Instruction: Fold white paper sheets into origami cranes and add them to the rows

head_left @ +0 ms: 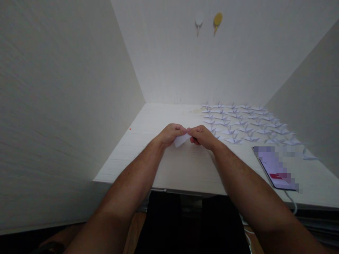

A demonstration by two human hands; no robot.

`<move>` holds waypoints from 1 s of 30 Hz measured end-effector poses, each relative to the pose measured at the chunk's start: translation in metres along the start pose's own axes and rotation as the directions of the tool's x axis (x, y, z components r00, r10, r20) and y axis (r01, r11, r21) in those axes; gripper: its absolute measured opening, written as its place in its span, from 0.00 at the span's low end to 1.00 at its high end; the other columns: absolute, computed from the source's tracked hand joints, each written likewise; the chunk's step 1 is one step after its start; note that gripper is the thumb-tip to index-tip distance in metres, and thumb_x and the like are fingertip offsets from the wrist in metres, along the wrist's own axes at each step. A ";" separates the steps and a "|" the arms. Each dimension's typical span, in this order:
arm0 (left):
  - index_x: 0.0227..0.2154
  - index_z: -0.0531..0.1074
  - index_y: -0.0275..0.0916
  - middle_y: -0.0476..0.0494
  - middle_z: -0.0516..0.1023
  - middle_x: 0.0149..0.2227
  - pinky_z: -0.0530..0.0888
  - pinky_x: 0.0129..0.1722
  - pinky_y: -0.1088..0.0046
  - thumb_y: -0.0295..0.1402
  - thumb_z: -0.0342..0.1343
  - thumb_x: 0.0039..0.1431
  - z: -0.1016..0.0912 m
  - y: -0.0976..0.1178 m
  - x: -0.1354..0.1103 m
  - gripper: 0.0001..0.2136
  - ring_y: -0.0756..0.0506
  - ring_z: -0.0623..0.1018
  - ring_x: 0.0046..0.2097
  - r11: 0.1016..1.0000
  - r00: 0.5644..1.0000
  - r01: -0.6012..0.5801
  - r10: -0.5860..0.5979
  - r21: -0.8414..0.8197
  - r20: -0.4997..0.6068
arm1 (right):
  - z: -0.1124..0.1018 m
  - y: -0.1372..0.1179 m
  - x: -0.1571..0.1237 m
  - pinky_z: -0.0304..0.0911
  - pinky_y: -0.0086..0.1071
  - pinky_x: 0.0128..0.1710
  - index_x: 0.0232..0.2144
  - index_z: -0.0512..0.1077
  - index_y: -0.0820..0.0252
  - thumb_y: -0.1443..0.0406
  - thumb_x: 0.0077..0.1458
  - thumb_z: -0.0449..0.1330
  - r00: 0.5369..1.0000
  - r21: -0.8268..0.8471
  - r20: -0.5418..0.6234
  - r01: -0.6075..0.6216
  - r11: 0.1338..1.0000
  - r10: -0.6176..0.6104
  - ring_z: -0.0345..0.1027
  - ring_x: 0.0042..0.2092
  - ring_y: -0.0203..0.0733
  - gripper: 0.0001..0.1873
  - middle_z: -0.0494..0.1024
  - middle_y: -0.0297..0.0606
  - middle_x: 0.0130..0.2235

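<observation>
Over the middle of the white table, a small piece of folded white paper point(181, 140) is pinched between my two hands. My left hand point(172, 134) grips its upper left part, thumb against curled fingers. On the other side my right hand point(201, 136) is closed on the paper's right end, fingertips close to those of the left. Part of the paper is hidden by the fingers, so its folds cannot be made out. Rows of folded white paper cranes point(241, 123) stand on the table beyond and to the right of my right hand.
A tablet point(275, 167) with a lit, partly blurred screen lies at the right, its white cable point(292, 201) running over the front edge. Walls enclose the table point(148, 116) on the left, back and right. Two hooks, one yellow point(217, 19), hang on the back wall.
</observation>
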State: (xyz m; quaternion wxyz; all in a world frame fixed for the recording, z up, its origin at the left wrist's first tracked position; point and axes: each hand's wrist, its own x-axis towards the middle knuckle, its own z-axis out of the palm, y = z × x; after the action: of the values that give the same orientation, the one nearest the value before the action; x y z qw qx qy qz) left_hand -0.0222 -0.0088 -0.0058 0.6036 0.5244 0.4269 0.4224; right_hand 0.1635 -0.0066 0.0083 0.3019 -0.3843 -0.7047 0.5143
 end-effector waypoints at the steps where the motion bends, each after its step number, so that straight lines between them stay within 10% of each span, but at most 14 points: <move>1: 0.21 0.73 0.35 0.47 0.74 0.21 0.62 0.22 0.74 0.44 0.68 0.39 -0.001 0.001 0.000 0.16 0.52 0.68 0.21 1.000 1.000 -0.008 0.008 -0.005 -0.004 | 0.000 -0.001 0.000 0.46 0.27 0.18 0.14 0.67 0.61 0.47 0.55 0.55 1.000 0.006 0.004 -0.005 1.000 0.005 0.50 0.15 0.28 0.28 0.61 0.29 0.11; 25: 0.21 0.73 0.32 0.41 0.79 0.28 0.67 0.25 0.75 0.40 0.72 0.35 -0.012 0.012 -0.007 0.17 0.50 0.73 0.25 0.961 0.992 -0.091 0.112 -0.262 0.063 | -0.003 0.015 0.006 0.40 0.25 0.16 0.16 0.67 0.63 0.45 0.50 0.62 0.984 0.423 0.167 -0.014 0.906 -0.063 0.49 0.16 0.26 0.28 0.62 0.29 0.13; 30: 0.30 0.78 0.32 0.43 0.78 0.27 0.71 0.31 0.72 0.40 0.67 0.45 -0.006 0.011 -0.004 0.15 0.48 0.76 0.29 0.917 0.987 -0.159 0.147 -0.366 -0.061 | -0.004 0.012 0.006 0.42 0.25 0.17 0.17 0.64 0.61 0.44 0.48 0.63 0.989 0.522 0.122 0.004 0.853 -0.079 0.49 0.16 0.26 0.28 0.61 0.27 0.14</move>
State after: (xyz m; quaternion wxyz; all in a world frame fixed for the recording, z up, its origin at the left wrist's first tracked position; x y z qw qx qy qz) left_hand -0.0299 -0.0095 0.0054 0.6494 0.4264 0.3073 0.5496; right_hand 0.1664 0.0030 -0.0021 0.3557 -0.2361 -0.5669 0.7045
